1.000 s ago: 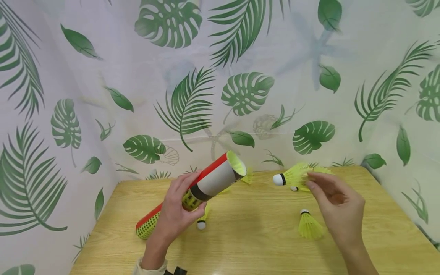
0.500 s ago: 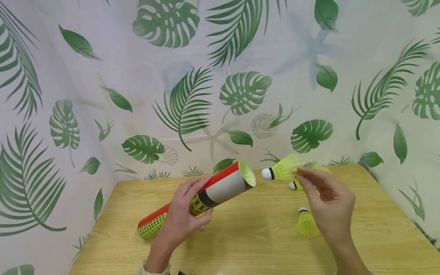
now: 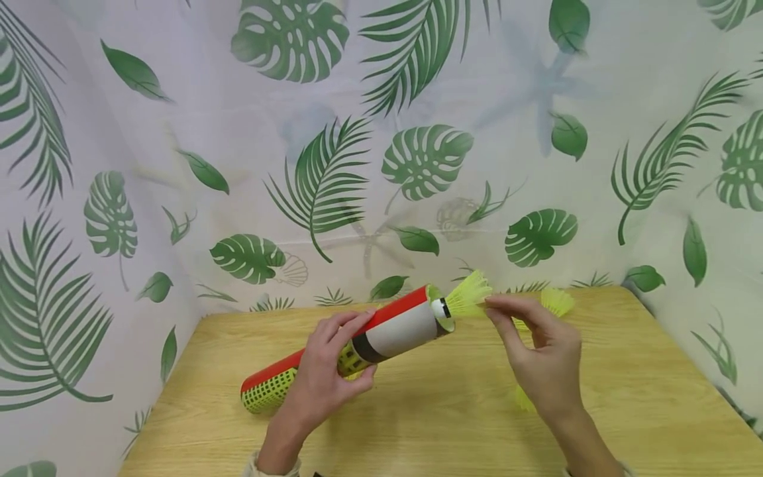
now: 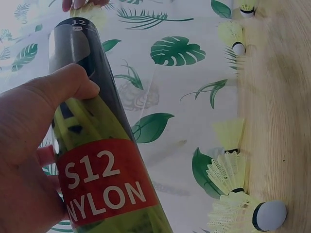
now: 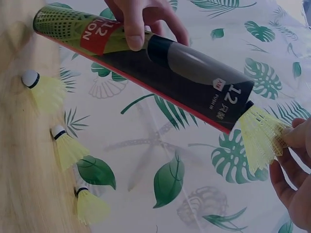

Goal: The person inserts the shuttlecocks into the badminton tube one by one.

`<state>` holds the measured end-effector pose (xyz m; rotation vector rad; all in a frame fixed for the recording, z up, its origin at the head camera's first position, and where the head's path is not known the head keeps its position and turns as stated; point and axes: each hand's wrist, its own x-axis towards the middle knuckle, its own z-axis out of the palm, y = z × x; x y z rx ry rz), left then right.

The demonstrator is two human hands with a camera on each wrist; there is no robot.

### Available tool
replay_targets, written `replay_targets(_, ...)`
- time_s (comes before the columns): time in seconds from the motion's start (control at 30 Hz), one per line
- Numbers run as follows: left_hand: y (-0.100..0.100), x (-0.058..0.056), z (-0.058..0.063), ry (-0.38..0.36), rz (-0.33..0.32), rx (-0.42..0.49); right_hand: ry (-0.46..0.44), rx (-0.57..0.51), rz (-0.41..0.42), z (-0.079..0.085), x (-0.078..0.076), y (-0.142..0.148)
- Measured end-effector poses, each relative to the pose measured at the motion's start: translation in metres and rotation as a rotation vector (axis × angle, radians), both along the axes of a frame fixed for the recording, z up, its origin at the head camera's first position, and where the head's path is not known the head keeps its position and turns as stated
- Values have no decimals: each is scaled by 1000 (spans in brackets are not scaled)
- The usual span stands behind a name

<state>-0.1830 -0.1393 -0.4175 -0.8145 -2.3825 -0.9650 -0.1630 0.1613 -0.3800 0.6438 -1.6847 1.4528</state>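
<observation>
In the head view, the left hand [image 3: 324,377] grips the tube [image 3: 396,333] around its middle, long axis slanting up rightward over the bench [image 3: 441,411], while the right hand [image 3: 545,358], nearer the mouth, pinches the shuttle [image 3: 469,296] by its skirt, cork pointing into that mouth. The left wrist view shows the thumb across the tube (label [image 4: 107,182]: S12 NYLON), other shuttles [image 4: 227,173] along the bench. In the right wrist view, the skirt stands outside the rim; how deep the cork sits, I cannot tell.
</observation>
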Motion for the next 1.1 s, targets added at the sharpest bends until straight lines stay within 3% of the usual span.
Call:
replay_targets(0.23,4,-1,1,32,5,-7,16,109,1,-2,-5,-14)
replay_targets(0.67,10,1,1,54,30,-31,6,122,51,-2,-2,-20)
replay_targets(1.1,11,3,3,35,40,-33,-193,114,136,-3,4,-25)
